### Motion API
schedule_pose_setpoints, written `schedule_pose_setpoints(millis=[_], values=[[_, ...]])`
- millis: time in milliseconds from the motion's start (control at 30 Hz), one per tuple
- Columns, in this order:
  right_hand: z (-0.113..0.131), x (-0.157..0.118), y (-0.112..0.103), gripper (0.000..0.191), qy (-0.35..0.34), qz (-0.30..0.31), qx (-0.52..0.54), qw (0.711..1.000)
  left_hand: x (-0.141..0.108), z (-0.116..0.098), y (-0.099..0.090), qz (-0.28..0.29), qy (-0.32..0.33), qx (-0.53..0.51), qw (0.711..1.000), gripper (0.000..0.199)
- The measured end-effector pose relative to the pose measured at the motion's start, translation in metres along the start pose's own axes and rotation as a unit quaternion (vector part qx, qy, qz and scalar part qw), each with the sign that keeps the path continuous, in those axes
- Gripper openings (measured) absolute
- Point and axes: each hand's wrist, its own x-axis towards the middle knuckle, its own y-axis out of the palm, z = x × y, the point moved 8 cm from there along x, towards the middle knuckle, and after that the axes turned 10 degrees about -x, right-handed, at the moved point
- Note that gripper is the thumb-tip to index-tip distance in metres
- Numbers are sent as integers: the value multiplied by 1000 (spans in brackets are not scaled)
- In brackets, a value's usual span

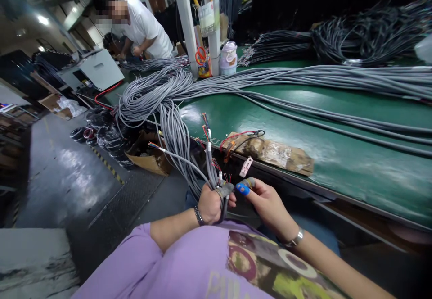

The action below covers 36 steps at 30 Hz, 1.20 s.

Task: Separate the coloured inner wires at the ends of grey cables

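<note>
My left hand (pixel 209 203) is closed around several grey cables (pixel 209 166), low in front of my body. The cable ends stick up above the fist, with bare coloured wires (pixel 204 123) fanning out of them. Grey wrapping covers my left thumb, which points right. Just to the right, my right hand (pixel 270 202) has its thumb and forefinger close together in a pinch. A blue cover sits on that thumb, and grey wrapping is on the forefinger. Whatever may be between those fingertips is too small to make out.
A green-topped table (pixel 313 110) carries a large coil of grey cable (pixel 155 92) and long grey strands. A taped wooden board (pixel 276 152) lies at its near edge. Beyond stand a lilac bottle (pixel 228 58) and red-handled scissors (pixel 200 56). A person (pixel 148 29) works at the far left.
</note>
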Motion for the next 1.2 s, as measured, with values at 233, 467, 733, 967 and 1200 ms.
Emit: schedule_pose_setpoints(millis=[233,467,733,967,1200], values=[[4,3,-1,30,1,4,-32,999,2,1,-1,-8,-9,13,1000,42],[3,5,28,23,40,140,87,986,3,10,1,22,-20,24,999,41],[-2,-1,30,29,57,86,139,985,1,8,-1,6,-8,28,1000,43],[-9,0,23,28,71,64,139,986,2,4,-1,-2,-7,29,1000,42],[-9,-2,9,24,55,45,125,990,2,1,0,6,-4,7,1000,37]])
